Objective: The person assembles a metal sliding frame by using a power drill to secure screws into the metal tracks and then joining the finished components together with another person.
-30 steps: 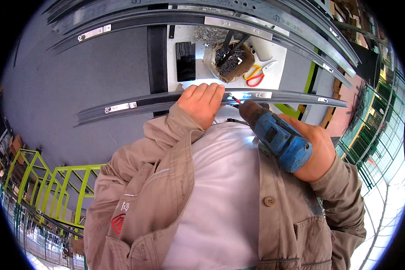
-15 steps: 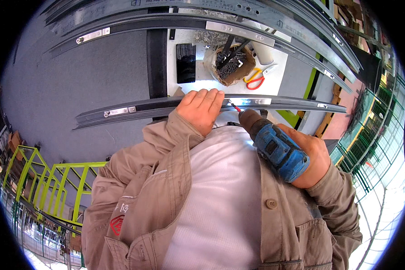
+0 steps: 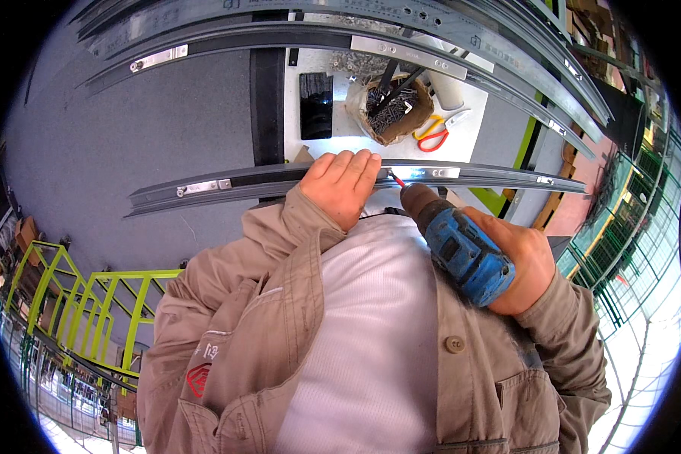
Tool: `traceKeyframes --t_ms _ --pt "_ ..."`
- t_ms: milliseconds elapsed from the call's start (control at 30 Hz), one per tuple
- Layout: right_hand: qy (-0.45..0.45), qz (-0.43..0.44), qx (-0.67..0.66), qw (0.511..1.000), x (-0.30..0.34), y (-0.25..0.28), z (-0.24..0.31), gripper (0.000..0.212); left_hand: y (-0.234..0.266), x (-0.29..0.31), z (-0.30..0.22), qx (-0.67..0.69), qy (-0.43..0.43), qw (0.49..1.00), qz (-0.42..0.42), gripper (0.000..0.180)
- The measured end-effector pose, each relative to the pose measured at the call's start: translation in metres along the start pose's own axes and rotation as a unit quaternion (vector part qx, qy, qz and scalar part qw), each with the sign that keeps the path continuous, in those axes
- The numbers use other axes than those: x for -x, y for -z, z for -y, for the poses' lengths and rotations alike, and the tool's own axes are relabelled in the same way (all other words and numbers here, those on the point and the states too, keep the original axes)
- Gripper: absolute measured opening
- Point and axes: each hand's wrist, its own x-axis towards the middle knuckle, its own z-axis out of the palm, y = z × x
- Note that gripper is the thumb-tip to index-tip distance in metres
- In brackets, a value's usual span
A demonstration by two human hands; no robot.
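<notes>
Head view: grey metal rail point(image 3: 265, 178) lying crosswise under the left-hand grip, extending to both sides of it. Blue cordless drill-driver point(image 3: 461, 246) to the right of that grip, angled up-left toward the rail. Right hand point(image 3: 530, 265) wrapped around the driver; trigger finger hidden. Left hand point(image 3: 338, 181) clamped over the rail, fingers together; thumb not visible. Beyond the left-hand grip, to its right: paper bag point(image 3: 415, 125) of loose screws point(image 3: 390, 113), then scissors point(image 3: 444, 129) with red and yellow handles. Just right of the left fingers: bright steel plate point(image 3: 431, 172) set along the rail. Between plate and driver: red bit point(image 3: 399, 180), tip at the plate's left end; engagement too small to confirm.

Step in hand, as judged: driving a fastener at that end. Bear down on the rail to resist twist. Align bit and fastener before applying torque; with any slant, expect possible cam-out. Press steadily, squeeze the trigger gradually, stop once flush. Guard the left fingers against bit slippage.
</notes>
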Motion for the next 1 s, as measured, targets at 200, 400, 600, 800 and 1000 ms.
traceKeyframes --t_ms 200,400,600,800,1000 --pt "-0.006 -0.011 -0.02 1.0 -0.002 -0.004 -0.002 0.049 0.001 0.0 0.001 -0.003 -0.005 1.0 0.003 0.057" --pt "-0.023 -0.007 -0.028 0.999 -0.003 -0.006 -0.003 0.049 0.0 -0.001 -0.001 -0.011 -0.008 1.0 -0.006 0.054" --pt "-0.025 -0.021 -0.024 0.999 -0.001 -0.01 -0.003 0.052 -0.002 0.001 0.0 -0.026 -0.023 0.999 -0.028 0.053" --pt "-0.027 -0.011 -0.022 0.999 -0.002 -0.008 -0.001 0.053 -0.009 0.002 0.004 -0.033 -0.042 0.997 -0.056 0.054" --pt "0.001 -0.06 0.02 0.998 -0.001 -0.01 0.002 0.051 -0.008 -0.002 0.005 -0.054 -0.063 0.993 -0.081 0.053"
